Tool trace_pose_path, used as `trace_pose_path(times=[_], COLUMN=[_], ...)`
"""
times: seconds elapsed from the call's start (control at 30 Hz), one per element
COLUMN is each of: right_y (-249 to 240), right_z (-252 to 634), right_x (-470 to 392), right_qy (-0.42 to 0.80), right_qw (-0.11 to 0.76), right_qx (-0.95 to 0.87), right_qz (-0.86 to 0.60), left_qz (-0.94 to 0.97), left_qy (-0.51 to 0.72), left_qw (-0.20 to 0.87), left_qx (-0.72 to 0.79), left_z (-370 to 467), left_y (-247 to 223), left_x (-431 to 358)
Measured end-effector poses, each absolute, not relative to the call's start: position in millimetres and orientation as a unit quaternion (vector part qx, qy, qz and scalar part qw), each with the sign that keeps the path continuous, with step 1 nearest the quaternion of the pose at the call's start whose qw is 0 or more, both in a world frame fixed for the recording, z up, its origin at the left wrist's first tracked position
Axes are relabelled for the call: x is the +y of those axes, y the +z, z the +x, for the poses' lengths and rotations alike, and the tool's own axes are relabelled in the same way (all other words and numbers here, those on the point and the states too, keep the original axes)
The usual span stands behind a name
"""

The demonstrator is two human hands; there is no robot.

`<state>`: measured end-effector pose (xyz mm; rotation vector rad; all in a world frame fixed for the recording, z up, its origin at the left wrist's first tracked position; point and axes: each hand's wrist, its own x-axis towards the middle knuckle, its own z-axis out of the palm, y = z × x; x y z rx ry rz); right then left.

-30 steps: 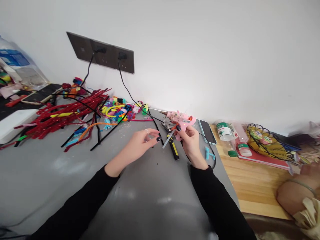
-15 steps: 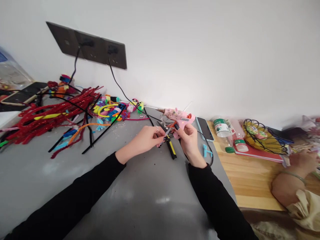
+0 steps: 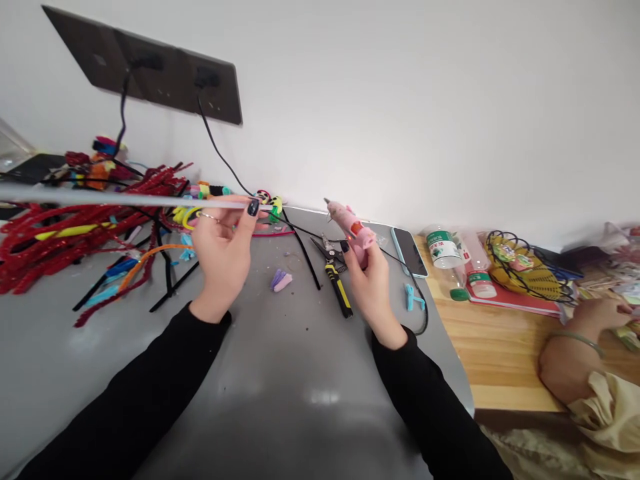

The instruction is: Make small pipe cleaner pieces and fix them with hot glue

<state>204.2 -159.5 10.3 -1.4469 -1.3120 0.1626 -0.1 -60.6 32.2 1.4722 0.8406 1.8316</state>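
Observation:
My left hand (image 3: 225,260) pinches a long, translucent white glue stick (image 3: 125,199) near its right end; the stick runs off past the left edge of the view. In my right hand (image 3: 373,287) is a pink glue gun (image 3: 345,219), gripped by its handle, nozzle pointing up and left. Yellow-and-black pliers (image 3: 340,290) lie on the grey table with their jaws apart, just left of my right hand. A small purple and pink fuzzy piece (image 3: 281,280) rests between my two hands.
Red pipe cleaners (image 3: 115,227) pile up at the left. A wall socket panel (image 3: 150,67) has black cords. To the right are a phone (image 3: 410,252), a light-blue clip-like piece (image 3: 413,298), plastic bottles (image 3: 445,250), a yellow basket (image 3: 530,270) and another person's arm (image 3: 570,363).
My left hand has moved left and up from beside the glue gun and now holds the glue stick. The purple piece now lies on the table. The glue gun has turned nozzle-up.

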Motion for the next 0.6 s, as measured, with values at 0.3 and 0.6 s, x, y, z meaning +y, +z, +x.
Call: trace_pose_path(times=[0.3, 0.6], right_y=[7, 7], right_z=[200, 195], right_x=[-162, -163], right_qy=[0.084, 0.039], right_qw=[0.514, 0.499], right_qx=[-0.616, -0.649], right_qz=[-0.591, -0.573], left_qz=[0.742, 0.792], left_qy=[0.604, 0.556], left_qw=[0.153, 0.089], left_qx=[0.248, 0.235], left_z=[9, 6], left_y=[27, 25], left_x=[-102, -101])
